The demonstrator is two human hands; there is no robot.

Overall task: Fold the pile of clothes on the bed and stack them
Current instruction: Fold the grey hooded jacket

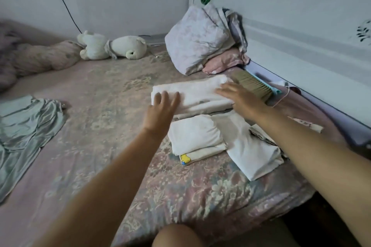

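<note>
Two flat hands press the newest folded white garment (190,94) onto its stack.

Three white bundles look finished on the bed (112,86): the one under the hands, a smaller folded stack (195,136) just in front of it with a yellow cartoon print showing at its lower edge, and a folded white piece (251,152) overlapping that stack's right side. The left hand (160,108) lies on the garment's left end, its grip spread apart with fingers straight; the right hand (239,98) rests on the right end, likewise holding nothing. A crumpled grey-green garment (26,134) lies unfolded well apart at the bed's left, so at least one item is left. By my reading the folding is mostly done, and merging the bundles into one stack may remain.
</note>
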